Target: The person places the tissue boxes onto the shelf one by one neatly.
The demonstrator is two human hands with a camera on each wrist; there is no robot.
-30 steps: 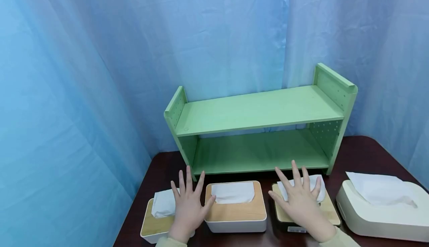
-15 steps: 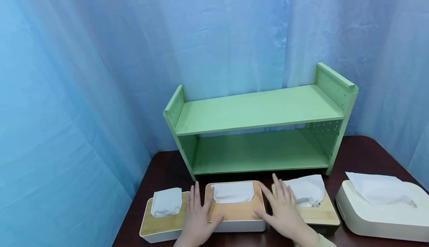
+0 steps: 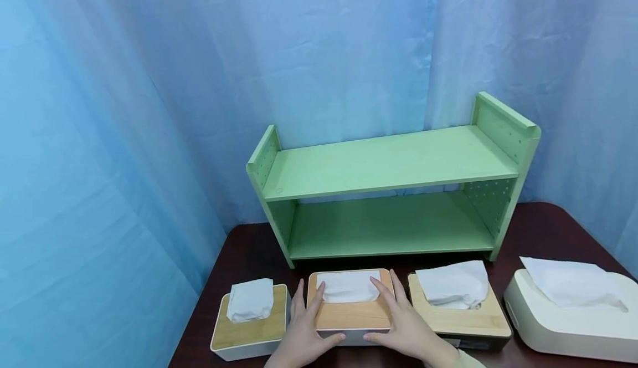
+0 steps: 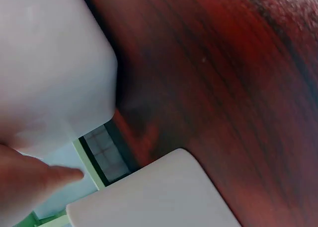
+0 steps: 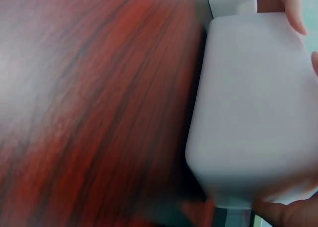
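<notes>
A tissue box with a wooden lid (image 3: 351, 316) and white sides sits on the dark table, a white tissue (image 3: 348, 290) showing through its top. My left hand (image 3: 302, 336) lies along its left side, the index finger over the lid's edge and the thumb at the front. On the opposite side is my right hand (image 3: 406, 328), with fingers extended along the edge and thumb at the front. In the right wrist view, the box's white front (image 5: 258, 98) lies between both hands. The left wrist view has a finger (image 4: 44, 177) at the gap between two white boxes.
A smaller tissue box (image 3: 254, 329) stands close on the left. To the right are a black-sided, wooden-lidded tissue box (image 3: 468, 322) and a larger cream one (image 3: 558, 326). Behind stands a green two-tier shelf (image 3: 389, 168), before blue curtains (image 3: 349, 52).
Both hands have come down and inward, from hovering over the outer boxes to the sides of the middle tissue box. The boxes keep their places; the head view shifts slightly.
</notes>
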